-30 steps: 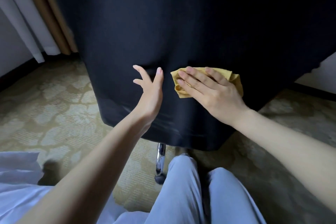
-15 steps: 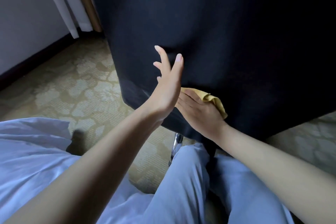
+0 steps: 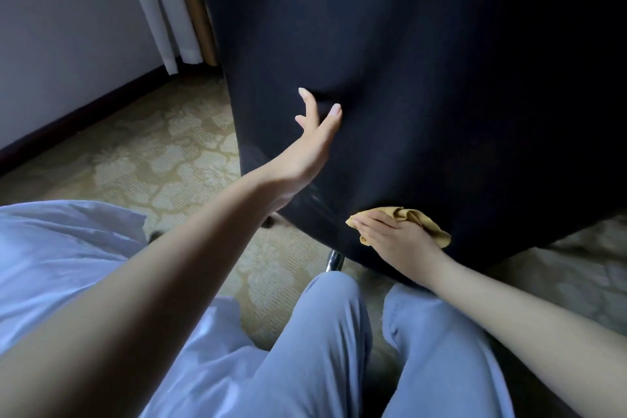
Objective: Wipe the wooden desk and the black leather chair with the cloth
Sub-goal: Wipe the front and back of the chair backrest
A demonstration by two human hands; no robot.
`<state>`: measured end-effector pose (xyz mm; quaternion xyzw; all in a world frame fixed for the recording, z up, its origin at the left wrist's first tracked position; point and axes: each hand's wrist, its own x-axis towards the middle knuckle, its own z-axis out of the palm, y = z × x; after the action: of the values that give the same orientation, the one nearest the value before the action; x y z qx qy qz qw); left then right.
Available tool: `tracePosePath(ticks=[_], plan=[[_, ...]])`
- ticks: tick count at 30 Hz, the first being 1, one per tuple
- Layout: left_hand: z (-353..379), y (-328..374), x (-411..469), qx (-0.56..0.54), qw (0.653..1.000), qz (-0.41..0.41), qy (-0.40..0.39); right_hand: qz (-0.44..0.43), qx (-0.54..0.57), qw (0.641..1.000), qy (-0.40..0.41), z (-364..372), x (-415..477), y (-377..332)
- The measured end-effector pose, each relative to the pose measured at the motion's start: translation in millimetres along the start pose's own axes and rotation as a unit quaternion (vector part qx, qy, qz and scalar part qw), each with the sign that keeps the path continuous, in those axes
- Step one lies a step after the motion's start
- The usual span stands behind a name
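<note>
I'm looking down at the back of the black chair (image 3: 424, 95), which fills most of my view. My right hand (image 3: 400, 241) lies flat with fingers together, pressing the yellow cloth (image 3: 425, 222) against the chair's lower edge. My left hand (image 3: 314, 142) is open, fingers spread, its fingertips against the chair back higher up and to the left. Below the chair a chrome leg (image 3: 334, 260) shows above the patterned carpet (image 3: 163, 159). My knees in light blue trousers (image 3: 325, 343) sit just beneath.
</note>
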<state>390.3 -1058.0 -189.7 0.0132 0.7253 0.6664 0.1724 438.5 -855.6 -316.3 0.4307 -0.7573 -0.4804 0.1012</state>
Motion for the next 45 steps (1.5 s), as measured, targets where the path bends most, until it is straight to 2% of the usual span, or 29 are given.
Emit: tracePosePath(ticks=[4, 7, 9, 12, 15, 17, 20, 24, 26, 28, 30, 34, 39, 41, 42, 44, 45], plan=[[1, -6, 1, 0.050, 0.998, 0.019, 0.025, 0.043, -0.033, 0.998, 0.021, -8, -33, 22], [4, -15, 1, 0.129, 0.983, 0.061, 0.112, 0.102, -0.061, 0.992, 0.052, -19, -54, 43], [3, -21, -1, 0.143, 0.971, 0.097, 0.165, 0.111, -0.093, 0.987, 0.065, -30, -62, 58], [-3, -29, -3, 0.122, 0.959, 0.148, 0.207, 0.185, 0.009, 0.977, 0.110, -51, -57, 81], [-14, -34, -1, 0.094, 0.943, 0.178, 0.266, 0.251, 0.052, 0.942, 0.215, -68, -33, 101], [-24, -39, 3, 0.069, 0.937, 0.165, 0.299, 0.265, 0.057, 0.931, 0.244, -75, -6, 108], [-45, -50, 10, 0.019, 0.937, 0.112, 0.332, 0.254, 0.067, 0.936, 0.237, -82, 40, 108], [-74, -76, 6, 0.070, 0.943, 0.077, 0.316, 0.228, 0.103, 0.950, 0.187, -83, 103, 95], [-87, -91, 4, 0.103, 0.948, 0.056, 0.295, 0.221, 0.087, 0.957, 0.165, -76, 127, 82], [-96, -103, 4, 0.107, 0.952, 0.026, 0.286, 0.188, 0.052, 0.972, 0.129, -67, 145, 66], [-99, -109, 6, 0.079, 0.953, -0.003, 0.291, 0.161, 0.066, 0.982, 0.079, -64, 155, 53], [-88, -113, 9, 0.040, 0.957, -0.039, 0.283, 0.086, 0.068, 0.993, 0.034, -41, 161, 23], [-71, -105, 13, 0.049, 0.978, -0.033, 0.199, 0.009, 0.137, 0.990, -0.032, -14, 123, -6], [-66, -92, 16, 0.029, 0.987, -0.022, 0.158, -0.016, 0.149, 0.988, 0.027, -2, 90, -12], [-63, -84, 17, 0.020, 0.989, -0.016, 0.142, -0.001, 0.166, 0.985, 0.045, 0, 73, -10], [-51, -71, 16, 0.014, 0.993, -0.006, 0.120, 0.009, 0.192, 0.981, 0.033, 5, 36, -3], [-43, -66, 16, 0.006, 0.994, -0.003, 0.112, -0.015, 0.150, 0.987, 0.053, 10, 18, 1]])
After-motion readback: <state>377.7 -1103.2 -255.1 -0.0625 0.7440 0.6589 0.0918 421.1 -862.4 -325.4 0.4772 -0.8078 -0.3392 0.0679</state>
